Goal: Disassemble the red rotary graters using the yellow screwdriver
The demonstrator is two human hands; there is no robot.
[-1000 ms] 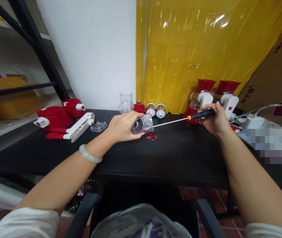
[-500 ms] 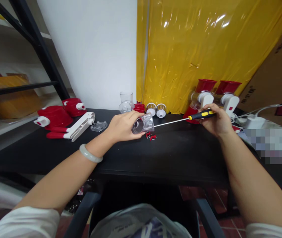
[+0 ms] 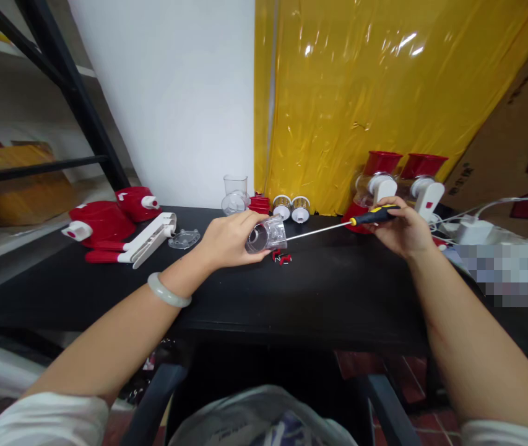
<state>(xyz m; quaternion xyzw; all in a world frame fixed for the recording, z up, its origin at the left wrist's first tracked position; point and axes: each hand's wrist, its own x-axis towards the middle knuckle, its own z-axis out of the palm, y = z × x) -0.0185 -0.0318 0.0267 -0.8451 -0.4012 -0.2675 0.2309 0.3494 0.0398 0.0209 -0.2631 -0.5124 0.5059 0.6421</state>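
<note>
My left hand (image 3: pixel 233 238) is closed round a clear plastic housing (image 3: pixel 270 235), tipped on its side with its round opening toward me. In my right hand (image 3: pixel 400 229) is a long screwdriver (image 3: pixel 372 215) with a black and yellow handle. Its thin shaft points left, and the tip meets the housing's right side; where exactly it sits I cannot make out. Just below the housing, small red parts (image 3: pixel 285 259) lie on the black table (image 3: pixel 319 297) with what look like screws.
Red bases (image 3: pixel 101 222), white-and-red crank handles (image 3: pixel 147 241) and a clear disc (image 3: pixel 184 239) lie at left. Behind stand a clear hopper (image 3: pixel 236 192) and two grater drums (image 3: pixel 300 209). Two assembled graters (image 3: pixel 424 176) and white cables (image 3: pixel 477 229) are at right.
Both hands keep their hold on the housing and the screwdriver, with the tip still at the housing. The view has shifted slightly; little else differs.
</note>
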